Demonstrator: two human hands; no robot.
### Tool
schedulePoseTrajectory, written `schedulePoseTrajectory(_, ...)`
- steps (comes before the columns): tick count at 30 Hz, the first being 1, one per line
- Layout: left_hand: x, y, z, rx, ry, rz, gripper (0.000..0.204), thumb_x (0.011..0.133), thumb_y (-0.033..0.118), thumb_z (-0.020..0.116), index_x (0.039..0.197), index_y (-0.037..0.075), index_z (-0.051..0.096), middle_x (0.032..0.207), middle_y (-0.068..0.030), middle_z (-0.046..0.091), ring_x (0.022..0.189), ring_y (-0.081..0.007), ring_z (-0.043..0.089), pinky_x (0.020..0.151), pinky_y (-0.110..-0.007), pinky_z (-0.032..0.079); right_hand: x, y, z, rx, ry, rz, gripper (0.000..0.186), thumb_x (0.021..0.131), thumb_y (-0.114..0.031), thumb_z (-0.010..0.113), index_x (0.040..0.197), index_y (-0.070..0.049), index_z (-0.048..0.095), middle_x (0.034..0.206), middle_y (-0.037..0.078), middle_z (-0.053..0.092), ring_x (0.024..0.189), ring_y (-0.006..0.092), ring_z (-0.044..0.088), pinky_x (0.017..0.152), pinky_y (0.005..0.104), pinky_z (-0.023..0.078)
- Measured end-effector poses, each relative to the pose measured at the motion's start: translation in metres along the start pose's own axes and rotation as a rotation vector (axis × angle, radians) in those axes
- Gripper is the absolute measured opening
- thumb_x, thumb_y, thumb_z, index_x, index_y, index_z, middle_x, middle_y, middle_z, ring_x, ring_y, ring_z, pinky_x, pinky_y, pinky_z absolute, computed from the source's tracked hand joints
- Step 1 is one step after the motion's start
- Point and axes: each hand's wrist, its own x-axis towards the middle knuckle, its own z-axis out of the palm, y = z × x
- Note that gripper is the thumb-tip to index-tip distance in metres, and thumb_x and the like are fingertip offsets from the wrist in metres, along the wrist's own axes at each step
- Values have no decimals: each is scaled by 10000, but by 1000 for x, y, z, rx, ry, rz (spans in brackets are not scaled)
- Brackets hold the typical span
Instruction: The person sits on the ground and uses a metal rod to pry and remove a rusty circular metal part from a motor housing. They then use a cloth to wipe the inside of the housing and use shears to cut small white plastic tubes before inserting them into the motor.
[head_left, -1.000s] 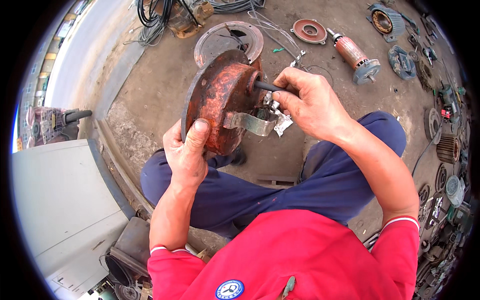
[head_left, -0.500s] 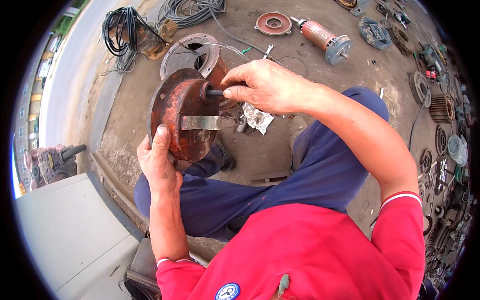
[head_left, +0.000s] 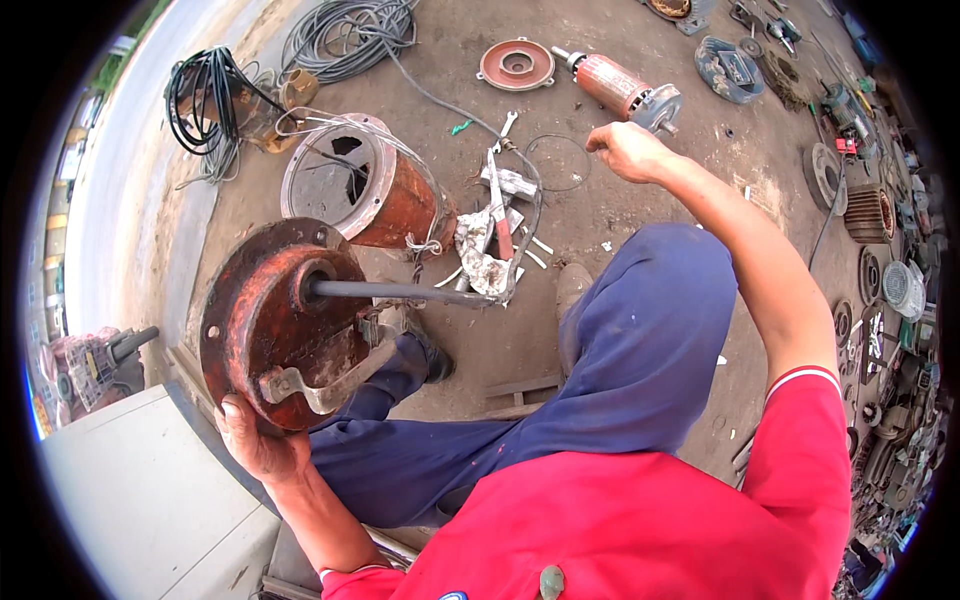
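Note:
At the lower left, my left hand grips the rim of a rusty red motor end cover, its thumb on the flange. The cover is tilted, with a metal strap handle on its face. A dark cable runs out of the cover's round collar, bends beside the crumpled white wrapping, and leads up to the coil. My right hand is off the cable, above the ground close to the rotor. Its fingers are loosely bent and apart from anything; nothing shows in them.
Just beyond the cover stands a rusty motor housing with loose wires. A red-handled knife lies on white wrapping, near a wrench. Farther off are a cable coil and a red flange. Many motor parts crowd the right side.
My right hand has let go of the cable and moved right toward the rotor. My left hand has lowered the cover to the left, and a longer stretch of cable shows.

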Motion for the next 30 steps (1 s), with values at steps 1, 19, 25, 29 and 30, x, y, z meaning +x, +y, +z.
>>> schedulePoseTrajectory(1, 0, 1, -5, 2, 2, 4, 588, 1003, 389, 546, 1473, 64, 408, 1418, -144, 527, 1296, -312, 523, 1083, -512, 433, 16, 6, 15, 7, -24, 0, 355, 888, -62, 534, 1215, -75, 671, 1199, 205, 671, 1154, 354, 630, 984, 447, 497)
schedulePoseTrajectory(19, -14, 8, -17, 482, 756, 352, 556, 1020, 357, 462, 1461, 20, 436, 1435, -187, 505, 1304, -364, 498, 1114, -545, 387, 245, -23, 153, -8, -240, -47, 406, 879, -172, 606, 1280, -110, 593, 1211, 196, 652, 1140, 349, 633, 959, 449, 511)
schedulePoseTrajectory(25, 2, 11, -3, 469, 802, 380, 556, 1023, 360, 459, 1463, 21, 432, 1450, -188, 490, 1317, -367, 488, 1119, -551, 383, 211, -10, 133, 400, -358, 25, 259, 870, -250, 647, 1035, -54, 677, 1007, 107, 710, 900, 253, 684, 785, 387, 554)
schedulePoseTrajectory(29, 12, 18, 15, 397, 803, 413, 555, 1026, 362, 456, 1464, 22, 428, 1460, -189, 480, 1326, -369, 480, 1122, -556, 381, 152, -15, 101, 738, -512, 156, 289, 964, -303, 597, 1082, -43, 639, 959, 48, 657, 745, 173, 654, 665, 338, 563)
schedulePoseTrajectory(30, 15, 21, 22, 376, 821, 420, 555, 1026, 363, 456, 1464, 22, 428, 1462, -189, 478, 1328, -369, 479, 1123, -557, 380, 134, -17, 95, 848, -552, 171, 296, 971, -299, 588, 1103, -37, 628, 968, 55, 653, 739, 174, 656, 669, 336, 564)
